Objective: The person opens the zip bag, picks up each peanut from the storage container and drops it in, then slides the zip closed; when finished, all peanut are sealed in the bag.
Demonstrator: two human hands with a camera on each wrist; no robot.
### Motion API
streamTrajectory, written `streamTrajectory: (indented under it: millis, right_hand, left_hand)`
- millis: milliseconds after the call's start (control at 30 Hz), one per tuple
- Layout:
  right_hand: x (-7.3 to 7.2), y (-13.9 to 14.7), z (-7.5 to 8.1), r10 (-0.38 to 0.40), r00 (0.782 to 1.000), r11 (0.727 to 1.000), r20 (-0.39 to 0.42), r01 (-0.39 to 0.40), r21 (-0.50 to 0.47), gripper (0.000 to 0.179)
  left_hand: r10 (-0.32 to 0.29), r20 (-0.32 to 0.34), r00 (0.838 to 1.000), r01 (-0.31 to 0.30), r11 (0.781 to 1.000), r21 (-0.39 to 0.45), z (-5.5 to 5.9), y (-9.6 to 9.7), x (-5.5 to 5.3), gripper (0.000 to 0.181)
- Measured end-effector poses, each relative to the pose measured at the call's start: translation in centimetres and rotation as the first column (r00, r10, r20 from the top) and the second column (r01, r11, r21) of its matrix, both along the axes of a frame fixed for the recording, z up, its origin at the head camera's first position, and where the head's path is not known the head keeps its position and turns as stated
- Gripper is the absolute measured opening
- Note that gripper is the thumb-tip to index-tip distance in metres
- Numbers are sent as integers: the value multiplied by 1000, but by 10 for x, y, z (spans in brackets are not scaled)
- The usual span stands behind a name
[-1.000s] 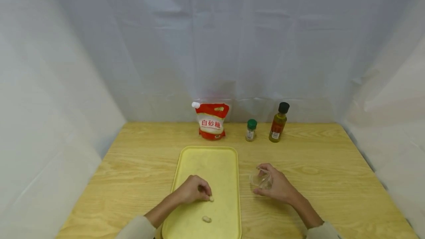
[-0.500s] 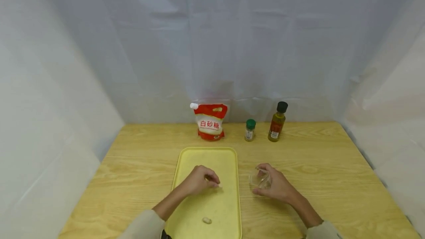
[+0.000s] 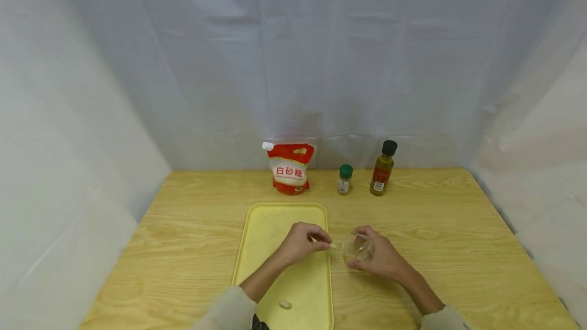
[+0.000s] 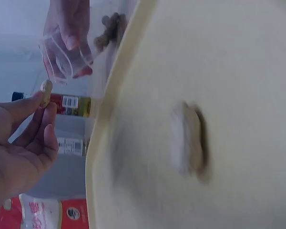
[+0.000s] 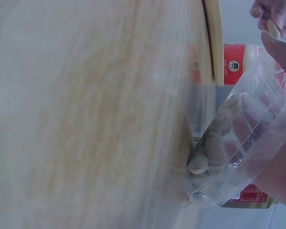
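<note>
My left hand (image 3: 303,243) pinches a peanut (image 4: 46,93) in its shell between thumb and fingertips. It is over the right rim of the yellow tray (image 3: 279,218), with the peanut close to the mouth of a clear plastic bag (image 5: 243,138). My right hand (image 3: 380,254) grips that bag and spreads its mouth toward the left hand. Several peanuts (image 5: 212,148) lie in the bottom of the bag in the right wrist view. Another unshelled peanut (image 4: 187,139) lies on the near part of the tray, apart from both hands.
At the table's back stand a red and white sugar pouch (image 3: 291,169), a small green-capped jar (image 3: 345,180) and a dark-capped bottle (image 3: 382,169). White sheeting (image 3: 293,65) hangs behind the wooden table (image 3: 426,218) and at both sides.
My left hand has lifted the peanut from the tray and carried it right, up to the bag's mouth. The right hand and bag have stayed nearly still.
</note>
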State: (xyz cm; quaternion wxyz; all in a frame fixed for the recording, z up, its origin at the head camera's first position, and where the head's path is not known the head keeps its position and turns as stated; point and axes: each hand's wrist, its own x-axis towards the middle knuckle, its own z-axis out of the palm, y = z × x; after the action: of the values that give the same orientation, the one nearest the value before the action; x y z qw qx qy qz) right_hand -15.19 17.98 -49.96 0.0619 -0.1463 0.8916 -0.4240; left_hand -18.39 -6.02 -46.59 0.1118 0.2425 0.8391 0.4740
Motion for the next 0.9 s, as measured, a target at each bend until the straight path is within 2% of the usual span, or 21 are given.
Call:
streamTrajectory:
  millis: [167,300,433,633,900]
  right_hand:
    - [-2,-1,-1,13,1000,1000,4,-13,5,73]
    - [-2,0,-1,15,1000,1000,20,-15,-11,72]
    - [-2,0,-1,20,1000,999,20,-20,-28,71]
    - [-2,0,-2,7,1000,1000,16,-7,-14,71]
    - [-1,0,0,-1,1000,1000,7,1,-3,73]
  left_hand:
    - [24,-16,1000,-23,999,43,0,23,3,6]
    - [26,23,999,-28,997,75,-1,37,6,6]
    - [5,56,998,-11,995,96,-1,42,8,9]
    - [-21,36,999,19,997,77,1,32,8,13]
    - [2,31,1000,-4,999,39,3,5,7,14]
